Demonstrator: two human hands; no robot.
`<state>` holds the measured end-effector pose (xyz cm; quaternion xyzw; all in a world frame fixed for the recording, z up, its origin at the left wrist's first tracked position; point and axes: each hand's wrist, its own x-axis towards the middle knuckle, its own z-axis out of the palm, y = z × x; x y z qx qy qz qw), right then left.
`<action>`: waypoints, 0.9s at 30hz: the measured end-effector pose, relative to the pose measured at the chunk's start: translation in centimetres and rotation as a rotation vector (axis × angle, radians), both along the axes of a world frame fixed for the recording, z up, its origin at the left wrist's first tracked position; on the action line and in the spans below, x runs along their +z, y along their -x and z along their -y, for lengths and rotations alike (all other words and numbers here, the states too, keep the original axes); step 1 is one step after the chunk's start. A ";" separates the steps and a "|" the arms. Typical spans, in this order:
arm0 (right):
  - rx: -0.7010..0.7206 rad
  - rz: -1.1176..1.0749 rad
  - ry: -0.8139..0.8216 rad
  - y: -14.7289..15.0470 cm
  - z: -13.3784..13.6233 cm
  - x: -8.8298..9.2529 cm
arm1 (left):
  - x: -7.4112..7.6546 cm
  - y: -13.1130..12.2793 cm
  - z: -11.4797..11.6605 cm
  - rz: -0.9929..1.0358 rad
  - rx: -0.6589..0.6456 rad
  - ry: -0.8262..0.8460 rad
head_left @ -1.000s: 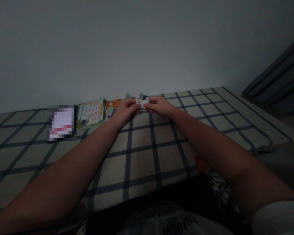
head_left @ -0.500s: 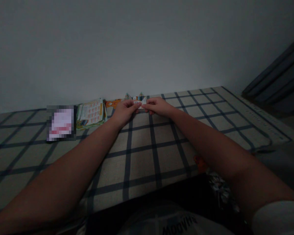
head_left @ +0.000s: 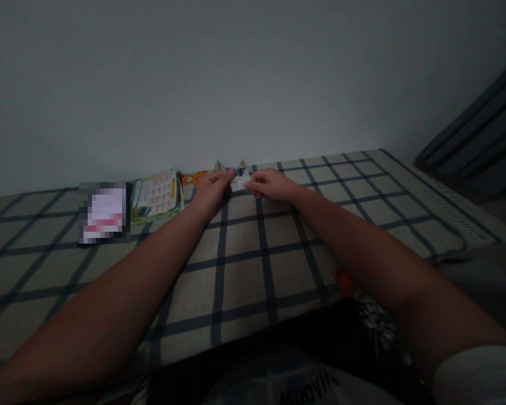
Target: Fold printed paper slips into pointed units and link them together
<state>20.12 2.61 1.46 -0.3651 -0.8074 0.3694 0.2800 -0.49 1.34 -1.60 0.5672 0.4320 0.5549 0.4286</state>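
A small piece of printed paper (head_left: 240, 183) is between my two hands, near the far side of the table. My left hand (head_left: 213, 188) is closed on its left side, with the thumb at the upper edge. On the right edge, my right hand (head_left: 270, 184) pinches the paper between thumb and fingers. Just behind stand two small folded paper pieces with pointed tops, a left one (head_left: 219, 165) and a right one (head_left: 242, 166). The left hand partly hides the sheet, and its folds are too small to make out.
Left of my hands lies a stack of printed sheets (head_left: 157, 197), beside a blurred-out flat object (head_left: 104, 214). An orange bear picture (head_left: 189, 179) shows behind my left hand. A checked cloth (head_left: 240, 287) covers the table, a wall (head_left: 253, 79) rises behind, and a dark curtain (head_left: 480, 124) hangs at right.
My left thumb has moved up and away from the right thumb, to the paper's upper left. More of the paper's face shows now. My right hand has hardly moved.
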 end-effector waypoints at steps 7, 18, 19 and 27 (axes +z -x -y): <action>-0.040 -0.049 0.040 0.3 0.3 0.1 | 0.1 0.1 -0.2 -0.050 0.162 -0.128; -0.073 -0.141 0.034 0.2 0.0 -0.1 | 0.4 0.2 0.1 -0.125 0.003 -0.115; -0.076 -0.146 0.037 0.2 0.0 -0.1 | 0.4 0.2 0.2 -0.145 -0.002 -0.113; -0.073 -0.261 0.129 0.5 -0.5 -0.8 | 0.6 0.1 0.6 -0.179 -0.002 -0.133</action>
